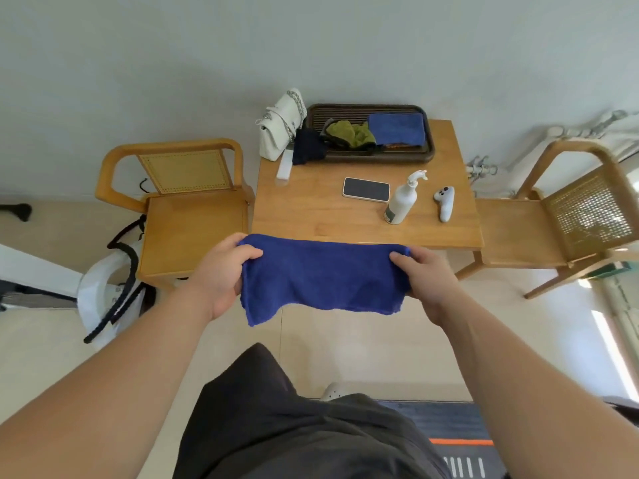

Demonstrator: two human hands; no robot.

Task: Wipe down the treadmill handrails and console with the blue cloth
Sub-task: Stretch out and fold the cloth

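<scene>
- The blue cloth (321,280) is up in the air, stretched flat between two hands, just in front of the near edge of the wooden surface (311,209).
- The left hand (221,274) pinches the left edge of the cloth. Its fingers (250,254) are curled tight over the top corner.
- The right hand (423,276) pinches the right edge the same way, thumb on top.
- The bottom of the cloth hangs loose and a little ragged.
- No handrails or console show here. Only a dark strip with an orange line (460,442) sits low by the person's legs. It may be the treadmill belt, but I cannot tell for sure.
- So the wiping does not look started yet. The cloth looks like it is being opened or folded first.
- What could go wrong: the grip is only at the edges, so if one hand lets go, the cloth could flop down or fall on the floor and get dirty.
- A spray bottle (403,198) and a phone (366,189) sit on the surface near the cloth. A big swing of the cloth could knock the bottle over.
- Another blue cloth lies in the tray (420,157) at the back, so the two could get mixed up.
</scene>
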